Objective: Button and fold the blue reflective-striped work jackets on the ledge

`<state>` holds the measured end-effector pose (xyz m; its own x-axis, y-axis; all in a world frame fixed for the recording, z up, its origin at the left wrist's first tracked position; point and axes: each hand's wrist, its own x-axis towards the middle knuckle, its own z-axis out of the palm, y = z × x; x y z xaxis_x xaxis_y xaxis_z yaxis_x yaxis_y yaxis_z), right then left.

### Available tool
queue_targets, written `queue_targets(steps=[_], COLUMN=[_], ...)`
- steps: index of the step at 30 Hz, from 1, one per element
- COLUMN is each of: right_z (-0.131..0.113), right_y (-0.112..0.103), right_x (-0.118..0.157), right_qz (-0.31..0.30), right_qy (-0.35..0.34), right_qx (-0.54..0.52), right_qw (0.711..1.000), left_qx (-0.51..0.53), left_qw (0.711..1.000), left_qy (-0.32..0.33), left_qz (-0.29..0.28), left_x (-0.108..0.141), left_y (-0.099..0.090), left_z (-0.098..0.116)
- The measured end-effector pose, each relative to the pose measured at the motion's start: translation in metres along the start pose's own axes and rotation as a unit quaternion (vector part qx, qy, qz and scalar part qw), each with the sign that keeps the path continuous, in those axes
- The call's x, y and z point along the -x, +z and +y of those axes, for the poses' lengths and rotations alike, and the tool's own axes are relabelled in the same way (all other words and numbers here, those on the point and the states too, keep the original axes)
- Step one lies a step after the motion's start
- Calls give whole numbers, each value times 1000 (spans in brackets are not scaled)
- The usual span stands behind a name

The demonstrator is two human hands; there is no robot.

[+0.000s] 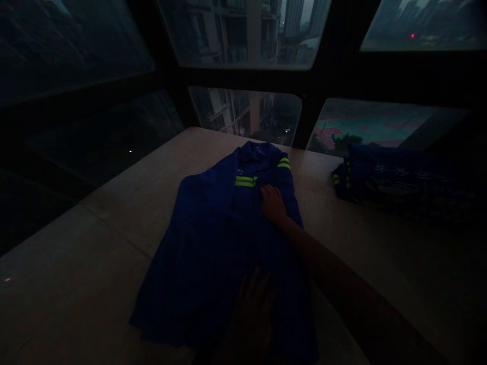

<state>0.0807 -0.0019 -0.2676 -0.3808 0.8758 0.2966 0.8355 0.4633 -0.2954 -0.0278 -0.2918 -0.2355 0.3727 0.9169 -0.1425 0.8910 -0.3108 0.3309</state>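
Observation:
A dark blue work jacket (205, 238) with yellow-green reflective stripes lies on a pale stone-like surface, its collar toward the window. One of its sleeves is folded over the front on the left. My right hand (273, 204) rests on the upper chest, just right of the chest stripe, with its fingers laid on the cloth. Lower down, my left hand (254, 304) lies flat on the jacket's front with fingers spread; it is very dim. Neither hand appears to grip any cloth.
To the right sits a folded pile of dark blue clothing (395, 177) with similar stripes and pale lettering. Dark-framed windows (245, 114) border the far and left edges of the pale surface (110, 203). The light is low, and the right side is nearly black.

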Motion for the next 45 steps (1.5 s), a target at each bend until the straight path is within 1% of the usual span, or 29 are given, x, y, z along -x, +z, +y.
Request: queue_targets(steps=[2, 5, 8, 11, 13, 16, 18, 19, 21, 22, 24, 26, 27, 28, 30, 32, 34, 36, 38, 40, 41, 45], right_z=[1, 6, 17, 36, 52, 77, 93, 101, 114, 120, 130, 136, 138, 140, 141, 141, 141, 140, 139, 139, 139, 140], right_y=[1, -2, -7, -12, -17, -25, -31, -34, -38, -40, -41, -40, -39, -38, -37, -36, -36, -36, -36, -36, -36, -36], right_x=[0, 0, 5, 13, 21, 33, 40, 44, 49, 52, 55, 56, 56, 56, 56, 56, 56, 56, 56, 56, 56, 56], right_qz=[5, 0, -4, 4, 9, 11, 10, 10, 15, 18, 25, 28, 29, 30, 32, 33, 34, 38, 42, 44, 43, 31], right_qy=[5, 4, -12, -26, -36, -48, -54, -56, -57, -59, -62, -65, -66, -66, -67, -68, -69, -69, -72, -70, -67, -62], right_qx=[8, 13, 13, 16, 19, 23, 26, 27, 27, 26, 23, 21, 19, 17, 13, 10, 10, 10, 10, 9, 8, 8], right_qw=[1000, 1000, 1000, 1000, 999, 999, 998, 998, 998, 998, 997, 997, 997, 997, 997, 997, 997, 997, 996, 997, 997, 998], left_qx=[2, 18, 38, 62, 85, 125, 157, 174, 200, 207, 199, 167, 149, 134, 120, 130, 170, 220, 246, 245, 245, 289], left_qw=[1000, 1000, 999, 996, 994, 990, 985, 982, 974, 972, 972, 974, 968, 960, 933, 906, 887, 874, 868, 865, 864, 839], left_qy=[9, 6, -10, -21, -29, -22, 13, 32, 62, 65, 42, -41, -104, -166, -282, -367, -411, -425, -429, -433, -433, -436], left_qz=[18, 23, 34, 56, 65, 68, 64, 65, 80, 92, 118, 150, 170, 184, 190, 168, 125, 79, 54, 60, 73, 149], left_x=[2, 0, -8, -18, -26, -33, -32, -30, -21, -14, 2, 22, 32, 42, 60, 73, 78, 77, 72, 68, 66, 67], left_y=[0, -1, 12, 33, 43, 47, 45, 43, 38, 35, 24, 8, -2, -12, -30, -44, -52, -54, -52, -50, -49, -50], left_z=[1, 11, 27, 51, 69, 95, 106, 107, 102, 94, 70, 37, 21, 5, -21, -35, -38, -35, -29, -26, -25, -29])
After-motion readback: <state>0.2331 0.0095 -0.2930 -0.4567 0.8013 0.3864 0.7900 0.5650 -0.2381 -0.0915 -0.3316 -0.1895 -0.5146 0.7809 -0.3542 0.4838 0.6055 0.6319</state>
